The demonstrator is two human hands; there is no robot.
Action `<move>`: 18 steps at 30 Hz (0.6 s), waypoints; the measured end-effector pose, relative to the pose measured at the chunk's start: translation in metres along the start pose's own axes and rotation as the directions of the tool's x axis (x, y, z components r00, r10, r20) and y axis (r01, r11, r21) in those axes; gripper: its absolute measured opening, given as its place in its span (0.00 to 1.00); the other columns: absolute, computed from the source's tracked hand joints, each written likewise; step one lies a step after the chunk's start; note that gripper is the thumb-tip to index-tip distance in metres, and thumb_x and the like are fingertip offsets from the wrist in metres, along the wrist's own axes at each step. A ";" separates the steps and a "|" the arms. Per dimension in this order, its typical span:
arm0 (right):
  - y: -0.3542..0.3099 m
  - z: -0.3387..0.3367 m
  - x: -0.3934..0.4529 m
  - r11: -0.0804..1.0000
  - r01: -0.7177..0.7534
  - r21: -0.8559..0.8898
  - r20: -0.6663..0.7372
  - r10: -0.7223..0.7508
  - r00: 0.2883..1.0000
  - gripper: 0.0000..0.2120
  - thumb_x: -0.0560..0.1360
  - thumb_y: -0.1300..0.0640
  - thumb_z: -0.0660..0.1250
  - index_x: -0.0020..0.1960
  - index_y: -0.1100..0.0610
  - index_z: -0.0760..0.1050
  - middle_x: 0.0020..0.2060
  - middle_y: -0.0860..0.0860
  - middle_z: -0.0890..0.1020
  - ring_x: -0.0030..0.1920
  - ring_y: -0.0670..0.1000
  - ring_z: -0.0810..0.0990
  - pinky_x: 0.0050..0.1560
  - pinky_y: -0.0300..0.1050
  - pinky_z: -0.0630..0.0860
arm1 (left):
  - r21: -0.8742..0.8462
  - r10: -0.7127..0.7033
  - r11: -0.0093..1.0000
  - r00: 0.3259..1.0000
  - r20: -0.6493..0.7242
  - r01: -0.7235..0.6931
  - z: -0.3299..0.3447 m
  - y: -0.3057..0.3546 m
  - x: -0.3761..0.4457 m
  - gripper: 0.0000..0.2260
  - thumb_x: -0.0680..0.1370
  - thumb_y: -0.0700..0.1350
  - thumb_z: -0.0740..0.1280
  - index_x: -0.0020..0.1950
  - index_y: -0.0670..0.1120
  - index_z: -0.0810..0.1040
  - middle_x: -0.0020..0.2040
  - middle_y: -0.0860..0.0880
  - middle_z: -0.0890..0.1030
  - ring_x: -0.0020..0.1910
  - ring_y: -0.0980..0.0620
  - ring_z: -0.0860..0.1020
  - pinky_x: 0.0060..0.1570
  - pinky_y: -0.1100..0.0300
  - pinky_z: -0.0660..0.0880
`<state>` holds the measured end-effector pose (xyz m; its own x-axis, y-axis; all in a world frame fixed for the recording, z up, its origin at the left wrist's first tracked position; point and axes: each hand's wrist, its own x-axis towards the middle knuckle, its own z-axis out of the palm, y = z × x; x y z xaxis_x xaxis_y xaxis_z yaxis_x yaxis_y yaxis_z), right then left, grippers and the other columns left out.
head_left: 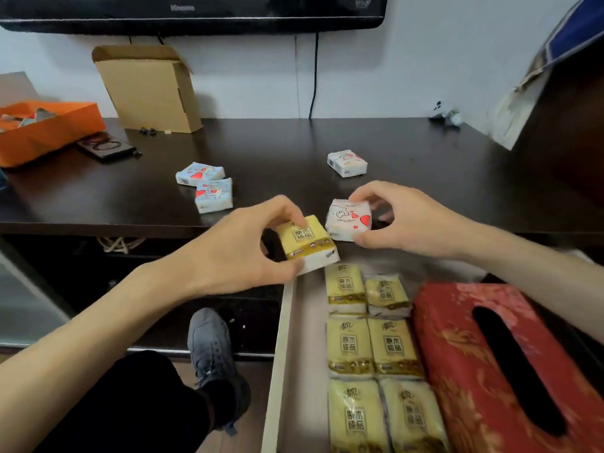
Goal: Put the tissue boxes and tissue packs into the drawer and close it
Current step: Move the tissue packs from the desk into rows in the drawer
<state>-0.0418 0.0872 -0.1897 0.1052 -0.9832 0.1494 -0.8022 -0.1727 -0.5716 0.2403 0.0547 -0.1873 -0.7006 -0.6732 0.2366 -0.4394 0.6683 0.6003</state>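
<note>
Tissue packs, yellow [376,351]: six lie in two columns in the open drawer [287,322], nearest us, just beside a red tissue box [457,354] that fills the drawer's right side.

Yellow pack in hand [305,243]: our left hand [235,250] is closed on it, thumb under, fingers over the top, above the drawer's back left corner.

White heart-print pack [349,220]: our right hand [402,217] is closed round it, fingers on the far edge, thumb on the near one, at the desk's front edge over the drawer.

Packs not yet stowed, on the desk [425,165]: two blue heart-print packs [209,184] touching each other, left of centre; one white pack [347,163] farther back, well apart from them.

Handling, as we judge it: light, soft, film-wrapped and a little slippery. They squash rather than break. We would pinch across the short sides and lay them flat in the free space at the drawer's left and back.

Beyond: a cardboard box [150,89] against the wall.
</note>
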 end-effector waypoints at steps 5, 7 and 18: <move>0.006 -0.013 -0.070 1.000 -0.019 -0.015 0.067 0.020 0.998 0.25 0.68 0.52 0.80 0.60 0.41 0.74 0.54 0.39 0.82 0.57 0.39 0.82 0.55 0.43 0.82 | 0.132 0.088 0.984 0.975 0.204 -0.117 0.038 0.020 -0.006 0.23 0.67 0.57 0.75 0.58 0.61 0.71 0.52 0.61 0.78 0.52 0.58 0.76 0.49 0.58 0.76; 0.006 -0.013 -0.095 0.997 -0.044 -0.063 0.118 0.051 0.992 0.25 0.66 0.49 0.79 0.58 0.37 0.72 0.54 0.37 0.82 0.56 0.38 0.82 0.51 0.43 0.82 | 0.192 0.121 0.966 0.955 0.270 -0.176 0.050 0.022 -0.009 0.23 0.66 0.57 0.75 0.58 0.62 0.69 0.51 0.62 0.74 0.49 0.61 0.74 0.46 0.63 0.73; 0.009 0.017 -0.116 0.933 0.133 -0.334 0.283 -0.035 0.958 0.14 0.67 0.39 0.74 0.47 0.39 0.72 0.48 0.37 0.74 0.54 0.40 0.72 0.54 0.41 0.73 | 0.391 0.182 0.858 0.910 0.373 -0.332 0.079 0.020 -0.007 0.27 0.67 0.62 0.74 0.61 0.58 0.68 0.57 0.60 0.73 0.55 0.61 0.69 0.51 0.62 0.73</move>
<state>-0.0517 0.1990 -0.2258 0.2958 -0.9530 -0.0652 -0.9308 -0.2722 -0.2440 0.1920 0.0983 -0.2374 -0.9272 -0.3724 0.0396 -0.3640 0.9211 0.1383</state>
